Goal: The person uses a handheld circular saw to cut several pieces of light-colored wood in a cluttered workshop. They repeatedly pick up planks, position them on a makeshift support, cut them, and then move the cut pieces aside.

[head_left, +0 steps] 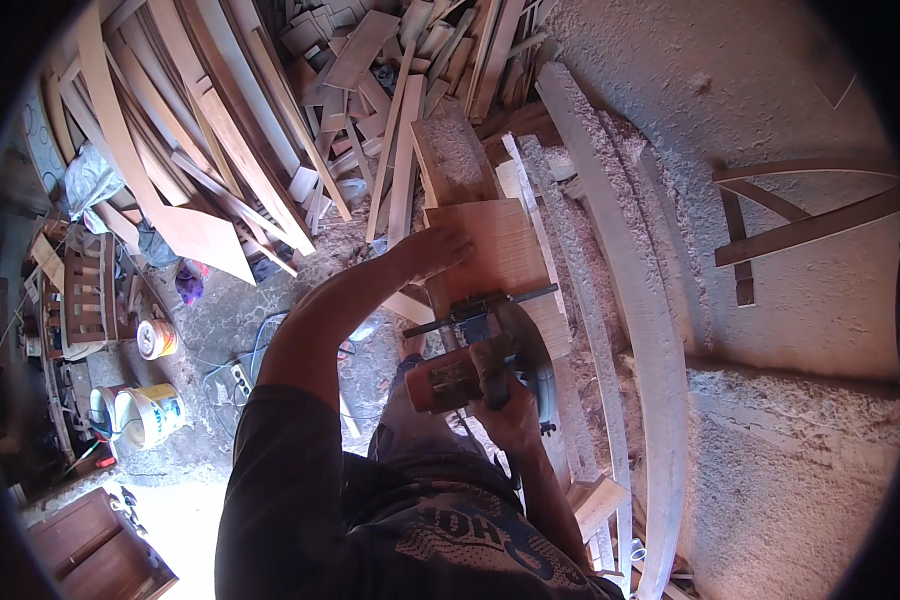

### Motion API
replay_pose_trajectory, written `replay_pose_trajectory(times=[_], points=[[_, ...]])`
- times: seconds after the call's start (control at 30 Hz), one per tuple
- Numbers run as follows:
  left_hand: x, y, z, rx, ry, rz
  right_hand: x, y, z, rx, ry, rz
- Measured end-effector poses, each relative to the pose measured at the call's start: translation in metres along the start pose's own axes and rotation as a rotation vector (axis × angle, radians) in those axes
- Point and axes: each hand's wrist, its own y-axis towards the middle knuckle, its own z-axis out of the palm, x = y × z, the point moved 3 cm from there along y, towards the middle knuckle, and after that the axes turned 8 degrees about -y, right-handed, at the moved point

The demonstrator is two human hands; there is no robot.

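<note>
My right hand (510,412) is wrapped around the rear handle of a circular saw (460,378) with an orange-brown motor housing. The saw's front sits over the near end of a wooden board (500,245), and its blade is hidden. My left hand (432,252) grips the board's left edge, with the fingers on top and the thumb out of sight. Beneath the board is a longer, dust-covered plank (457,150) that shows beyond its far end.
Long dusty beams (635,270) lie along the right, by a rough wall. Stacked planks (220,120) and a heap of offcuts (365,60) fill the far side. On the left floor are white buckets (152,415) and a power strip (240,380) with cables.
</note>
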Motion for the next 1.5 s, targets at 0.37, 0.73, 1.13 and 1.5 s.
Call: replay_pose_trajectory(times=[0.37,0.73,1.13,1.5], points=[[0.006,-0.032,0.019,-0.121,-0.015,-0.105,0.018,0.023,0.002,0.023,-0.08,-0.008],[-0.149,-0.141,0.03,-0.622,-1.771,-1.257,0.044,0.057,0.006,-0.041,-0.062,-0.079],[-0.151,-0.11,-0.012,-0.912,-1.929,-1.63,0.058,0.086,0.008,-0.014,-0.095,-0.039],[-0.135,-0.119,-0.009,-0.839,-1.683,-1.636,0.066,0.101,0.01,0.071,-0.108,0.077]])
